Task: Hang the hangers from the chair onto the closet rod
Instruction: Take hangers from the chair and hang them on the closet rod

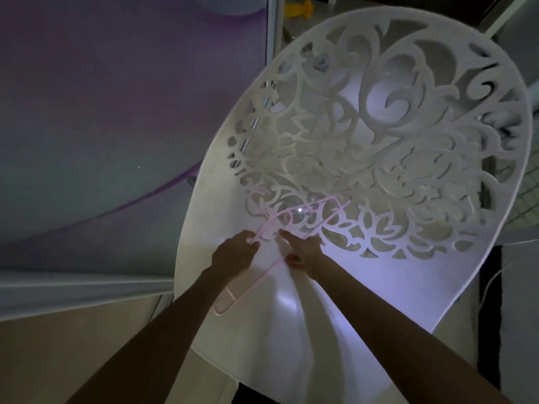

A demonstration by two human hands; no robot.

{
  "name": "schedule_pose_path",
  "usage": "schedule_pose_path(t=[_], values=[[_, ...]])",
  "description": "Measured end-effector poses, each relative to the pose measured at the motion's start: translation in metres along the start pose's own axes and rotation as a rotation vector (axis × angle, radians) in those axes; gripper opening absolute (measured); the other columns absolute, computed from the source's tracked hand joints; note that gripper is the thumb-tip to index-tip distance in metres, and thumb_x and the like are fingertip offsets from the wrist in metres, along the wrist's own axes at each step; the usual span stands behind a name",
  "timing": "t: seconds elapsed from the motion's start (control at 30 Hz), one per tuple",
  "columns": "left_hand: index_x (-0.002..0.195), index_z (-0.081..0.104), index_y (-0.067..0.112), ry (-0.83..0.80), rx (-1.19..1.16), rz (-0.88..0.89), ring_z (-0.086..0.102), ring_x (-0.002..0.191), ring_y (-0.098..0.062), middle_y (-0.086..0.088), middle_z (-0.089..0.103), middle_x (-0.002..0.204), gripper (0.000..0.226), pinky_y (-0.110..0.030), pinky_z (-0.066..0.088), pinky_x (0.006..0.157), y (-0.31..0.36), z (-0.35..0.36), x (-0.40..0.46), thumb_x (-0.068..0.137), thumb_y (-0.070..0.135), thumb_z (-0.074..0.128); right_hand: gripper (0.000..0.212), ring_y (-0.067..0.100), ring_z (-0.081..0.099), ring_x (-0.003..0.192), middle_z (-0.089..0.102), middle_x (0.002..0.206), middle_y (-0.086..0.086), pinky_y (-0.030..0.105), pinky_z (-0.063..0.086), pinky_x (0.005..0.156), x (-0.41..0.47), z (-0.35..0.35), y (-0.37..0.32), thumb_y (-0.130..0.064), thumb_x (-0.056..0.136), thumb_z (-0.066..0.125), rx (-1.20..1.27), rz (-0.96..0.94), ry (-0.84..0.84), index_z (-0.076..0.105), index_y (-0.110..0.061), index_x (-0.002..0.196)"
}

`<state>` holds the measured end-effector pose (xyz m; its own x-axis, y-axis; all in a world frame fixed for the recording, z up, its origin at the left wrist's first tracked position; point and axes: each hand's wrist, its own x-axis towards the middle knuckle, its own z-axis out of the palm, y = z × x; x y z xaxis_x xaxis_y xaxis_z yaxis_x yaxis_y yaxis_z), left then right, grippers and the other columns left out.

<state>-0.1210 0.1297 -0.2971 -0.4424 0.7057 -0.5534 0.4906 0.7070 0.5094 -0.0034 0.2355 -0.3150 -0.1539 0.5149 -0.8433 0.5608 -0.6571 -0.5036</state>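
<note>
**White chair, pink hangers under your hands**

White plastic fills most of your view: the chair (364, 287), seen from above, with a smooth seat nearest you and a scroll-cut openwork back spreading far and to the right. To the left of it runs a large grey-purple panel (102, 112), with a pale strip of floor (73, 339) below it at near left. A small yellow object (297, 9) shows at the far edge, past the chair's top rim.

Both your forearms reach in from the near edge and meet over the middle of the chair. Pink hangers (248, 282) lie there on the seat, thin-framed; one end loops toward you at near left, and the other bars run far and right across the cut-out pattern. How many are stacked is hard to tell in the dim light.

Your left hand (233, 252) pinches a pink bar between thumb and fingertips at the hangers' left side. Your right hand (303, 249) lies just beside it, fingers curled down onto the hangers, one fingertip pointing left; whether it truly grips a bar you cannot tell.
</note>
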Motion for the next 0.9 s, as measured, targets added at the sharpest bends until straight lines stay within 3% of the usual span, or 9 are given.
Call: schedule_pose_path(t=[0.07, 0.13, 0.2, 0.37, 0.47, 0.6, 0.77, 0.83, 0.9], values=[[0.102, 0.064, 0.008, -0.003, -0.021, 0.073, 0.059, 0.061, -0.005, 0.004, 0.061, 0.075, 0.08, -0.006, 0.038, 0.052, -0.004, 0.003, -0.002, 0.086, 0.07, 0.017, 0.05, 0.016, 0.053, 0.056, 0.057, 0.075, 0.009, 0.027, 0.049, 0.056, -0.003, -0.002, 0.004, -0.026, 0.083, 0.069, -0.083, -0.055, -0.044, 0.049, 0.004, 0.117], [0.095, 0.065, 0.012, -0.046, -0.017, 0.07, 0.052, 0.048, 0.001, 0.014, 0.051, 0.063, 0.048, -0.003, 0.036, 0.044, -0.001, 0.001, -0.011, 0.095, 0.05, 0.037, 0.024, 0.016, 0.055, 0.056, 0.057, 0.068, 0.007, 0.024, 0.05, 0.055, -0.014, -0.005, 0.009, -0.019, 0.085, 0.066, -0.131, -0.064, -0.134, 0.056, -0.001, 0.097], [0.097, 0.065, 0.021, -0.124, -0.081, 0.053, 0.055, 0.051, 0.004, 0.016, 0.055, 0.066, 0.027, 0.001, 0.038, 0.045, 0.008, -0.006, -0.02, 0.097, 0.038, 0.044, 0.016, 0.016, 0.059, 0.061, 0.06, 0.075, 0.008, 0.022, 0.052, 0.058, -0.025, -0.009, 0.011, -0.018, 0.088, 0.062, -0.157, -0.073, -0.192, 0.058, -0.003, 0.096], [0.111, 0.064, 0.006, -0.27, -0.39, -0.053, 0.059, 0.064, -0.004, 0.005, 0.061, 0.076, 0.03, -0.011, 0.047, 0.056, 0.041, -0.038, -0.028, 0.093, 0.027, 0.054, 0.025, 0.022, 0.063, 0.076, 0.064, 0.091, 0.012, 0.026, 0.054, 0.068, -0.037, -0.025, 0.004, -0.02, 0.096, 0.049, -0.022, -0.018, -0.222, 0.06, 0.001, 0.103], [0.107, 0.065, 0.004, -0.364, -0.551, -0.193, 0.06, 0.073, -0.014, -0.004, 0.065, 0.087, 0.025, -0.021, 0.053, 0.068, 0.059, -0.053, -0.031, 0.09, 0.022, 0.059, 0.024, 0.016, 0.06, 0.067, 0.063, 0.079, 0.009, 0.013, 0.047, 0.043, -0.044, -0.036, -0.005, -0.011, 0.097, 0.045, 0.101, -0.002, -0.174, 0.06, -0.001, 0.082], [0.11, 0.065, 0.004, -0.431, -0.723, -0.33, 0.064, 0.077, -0.017, -0.006, 0.067, 0.098, 0.023, -0.023, 0.057, 0.063, 0.059, -0.047, -0.046, 0.091, 0.014, 0.057, 0.022, 0.013, 0.058, 0.064, 0.06, 0.074, 0.008, 0.011, 0.047, 0.041, -0.054, -0.055, -0.001, -0.006, 0.095, 0.047, 0.122, -0.035, -0.129, 0.056, -0.004, 0.075], [0.106, 0.065, 0.009, -0.545, -0.809, -0.332, 0.059, 0.108, -0.023, -0.003, 0.065, 0.109, 0.019, -0.034, 0.045, 0.098, 0.056, -0.031, -0.075, 0.093, 0.016, 0.053, 0.02, 0.014, 0.055, 0.063, 0.061, 0.074, 0.009, 0.015, 0.049, 0.055, -0.07, -0.083, 0.008, -0.01, 0.092, 0.056, -0.042, -0.093, -0.135, 0.059, -0.005, 0.073], [0.101, 0.065, 0.013, -0.524, -0.798, -0.299, 0.061, 0.103, -0.02, -0.001, 0.067, 0.103, 0.015, -0.034, 0.046, 0.097, 0.06, -0.03, -0.089, 0.093, 0.018, 0.054, 0.02, 0.015, 0.053, 0.063, 0.061, 0.076, 0.011, 0.015, 0.048, 0.057, -0.078, -0.087, 0.004, -0.011, 0.091, 0.057, -0.13, -0.109, -0.156, 0.06, -0.006, 0.072], [0.106, 0.065, 0.013, -0.481, -0.707, -0.256, 0.064, 0.089, -0.014, 0.002, 0.069, 0.095, 0.019, -0.026, 0.05, 0.084, 0.068, -0.033, -0.101, 0.092, 0.022, 0.057, 0.018, 0.013, 0.053, 0.062, 0.063, 0.074, 0.008, 0.014, 0.048, 0.055, -0.087, -0.085, -0.004, -0.01, 0.091, 0.056, -0.194, -0.109, -0.173, 0.06, -0.008, 0.074]])
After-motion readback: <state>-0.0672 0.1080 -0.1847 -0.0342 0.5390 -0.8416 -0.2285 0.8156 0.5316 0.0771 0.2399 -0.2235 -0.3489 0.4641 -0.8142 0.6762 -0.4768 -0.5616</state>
